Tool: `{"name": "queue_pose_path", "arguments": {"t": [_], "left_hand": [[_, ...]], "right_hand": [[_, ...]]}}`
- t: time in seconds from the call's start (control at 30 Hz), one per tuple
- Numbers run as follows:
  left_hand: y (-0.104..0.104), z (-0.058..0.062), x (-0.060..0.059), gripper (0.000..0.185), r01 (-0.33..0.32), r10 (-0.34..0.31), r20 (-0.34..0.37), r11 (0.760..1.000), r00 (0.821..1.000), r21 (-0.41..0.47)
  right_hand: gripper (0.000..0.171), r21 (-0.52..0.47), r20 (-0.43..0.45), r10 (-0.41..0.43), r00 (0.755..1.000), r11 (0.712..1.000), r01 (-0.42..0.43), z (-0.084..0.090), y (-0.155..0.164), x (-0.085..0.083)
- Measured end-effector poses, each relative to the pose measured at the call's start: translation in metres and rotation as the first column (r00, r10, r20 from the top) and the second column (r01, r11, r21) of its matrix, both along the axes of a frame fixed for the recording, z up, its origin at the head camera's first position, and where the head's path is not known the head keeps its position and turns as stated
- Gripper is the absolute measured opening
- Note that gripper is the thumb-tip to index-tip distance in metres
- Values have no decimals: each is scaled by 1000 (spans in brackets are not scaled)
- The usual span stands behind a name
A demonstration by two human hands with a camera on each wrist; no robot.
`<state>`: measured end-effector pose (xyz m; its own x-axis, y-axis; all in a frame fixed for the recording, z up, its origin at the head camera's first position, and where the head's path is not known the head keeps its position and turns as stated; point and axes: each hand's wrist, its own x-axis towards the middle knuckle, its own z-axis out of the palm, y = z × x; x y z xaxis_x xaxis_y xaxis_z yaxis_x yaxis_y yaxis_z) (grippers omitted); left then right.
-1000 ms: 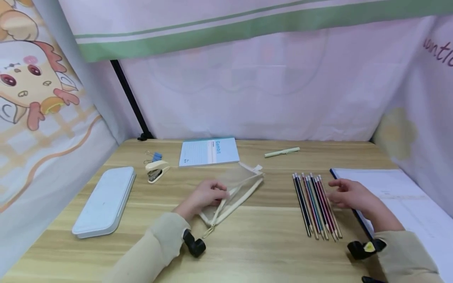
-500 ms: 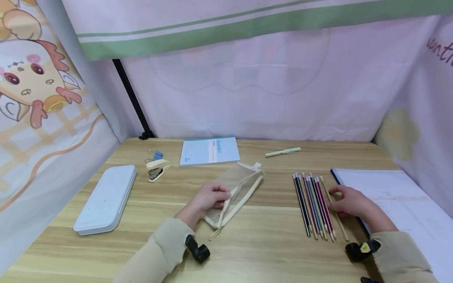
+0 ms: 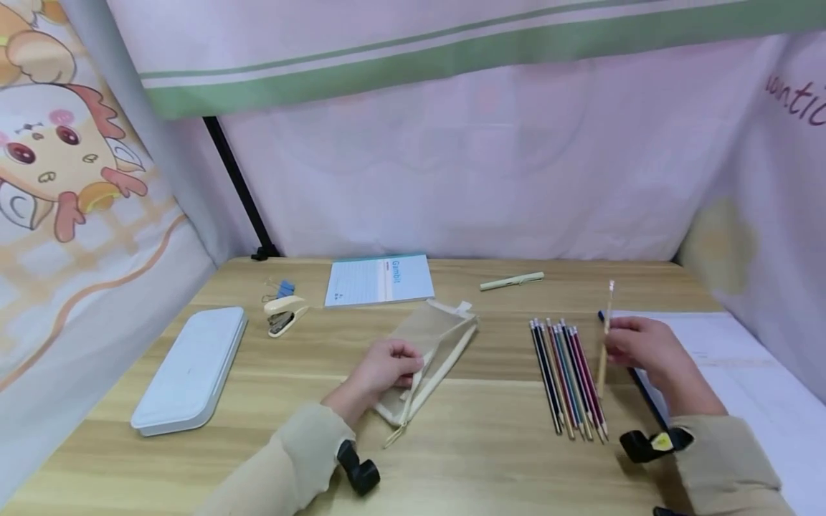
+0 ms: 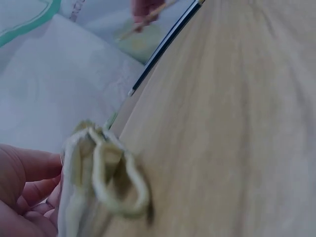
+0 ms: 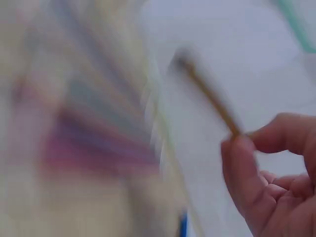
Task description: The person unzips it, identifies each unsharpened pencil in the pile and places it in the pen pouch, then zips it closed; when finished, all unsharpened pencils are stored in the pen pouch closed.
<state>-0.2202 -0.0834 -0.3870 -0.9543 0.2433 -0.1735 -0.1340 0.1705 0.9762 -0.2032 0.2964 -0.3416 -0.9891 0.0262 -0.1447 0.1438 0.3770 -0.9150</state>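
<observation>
Right of centre, right hand [image 3: 635, 346] pinches one pencil [image 3: 604, 342] near-upright, mesh pouch [image 3: 434, 344] well left, mouth gripped by left hand [image 3: 386, 364].

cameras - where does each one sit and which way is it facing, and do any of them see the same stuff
Head: worn high, facing forward and down at the table; shows both sleeves, the left hand on the mesh pouch, the right hand with one pencil.
Left wrist: low over the wood, facing past the pouch's end; left fingers show.
Right wrist: blurred, facing the pinched pencil; right fingers show.
Shared: pouch in head and left wrist; pencil in all three.
</observation>
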Motion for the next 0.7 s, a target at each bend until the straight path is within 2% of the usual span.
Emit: {"name": "queue_pose_path", "arguments": {"t": [0.03, 0.1, 0.13, 0.2, 0.3, 0.33, 0.43, 0.6, 0.7], "left_hand": [[2, 1, 2, 12, -12, 12, 3, 1000, 1000, -23], [7, 9, 9, 11, -20, 19, -14, 998, 1000, -58], [10, 10, 10, 12, -23, 22, -25, 997, 999, -70], [14, 14, 13, 11, -25, 21, -51, 996, 998, -82], [16, 16, 16, 9, -34, 28, -85, 997, 996, -75], [17, 12, 15, 9, -39, 33, -96, 997, 995, -71], [20, 11, 17, 9, -50, 43, -127, 997, 991, -55], [26, 9, 22, 10, -55, 48, -165, 998, 985, -37], [29, 10, 26, 11, -63, 57, -189, 998, 980, -26]], "right_hand": [[30, -139, -2, 0, 1000, 990, 0, 3, -6, 1], [17, -375, -7, 23, 1000, 927, -24, 10, -24, 2], [13, -457, -3, 32, 999, 889, -30, 11, -34, 2], [12, -531, 11, 38, 999, 847, -27, 14, -59, 3], [17, -536, 23, 35, 999, 844, -17, 10, -95, -1], [20, -536, 27, 29, 999, 844, -10, 7, -105, -3], [26, -524, 33, 19, 999, 852, 1, -2, -131, -7], [38, -489, 57, 36, 998, 872, -4, -18, -159, -11], [37, -460, 67, 39, 997, 888, -4, -25, -171, -11]]}}
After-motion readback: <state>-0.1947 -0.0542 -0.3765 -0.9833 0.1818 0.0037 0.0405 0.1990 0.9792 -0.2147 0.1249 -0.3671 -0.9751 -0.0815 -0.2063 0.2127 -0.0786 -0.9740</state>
